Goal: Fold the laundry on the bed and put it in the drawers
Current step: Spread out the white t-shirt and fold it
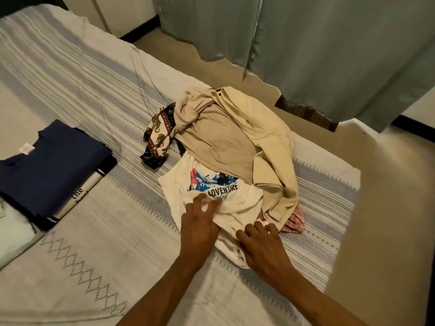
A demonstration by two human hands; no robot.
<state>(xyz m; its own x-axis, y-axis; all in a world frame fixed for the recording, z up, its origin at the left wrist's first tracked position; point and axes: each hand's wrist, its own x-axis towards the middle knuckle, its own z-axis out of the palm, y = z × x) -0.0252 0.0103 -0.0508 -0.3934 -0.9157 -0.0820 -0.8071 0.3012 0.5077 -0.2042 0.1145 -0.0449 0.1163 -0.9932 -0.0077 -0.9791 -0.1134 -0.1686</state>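
**White tee taken up from the pile**

Head view: the white tee (226, 208) is found at the pile's near edge on the bed (98, 243); its hem is pinched by the left hand (200, 225); the right hand (263, 245), fingers curled, is laid on bunched cloth just beside; the shirt's length is seen running away beneath the beige garment (235, 137).

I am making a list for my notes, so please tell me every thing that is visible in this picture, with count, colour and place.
white printed T-shirt: 1, white with blue print, near end of pile
beige garments: 2 or more, beige, on top of pile
patterned cloth: 1, black and cream, left of pile
pink cloth: 1, pink, under pile's right edge
folded stack: 1, navy on top, left on bed
bedspread: 1, white with blue stripes
curtain: grey-green, beyond bed
left hand: on the T-shirt
right hand: on the T-shirt's hem
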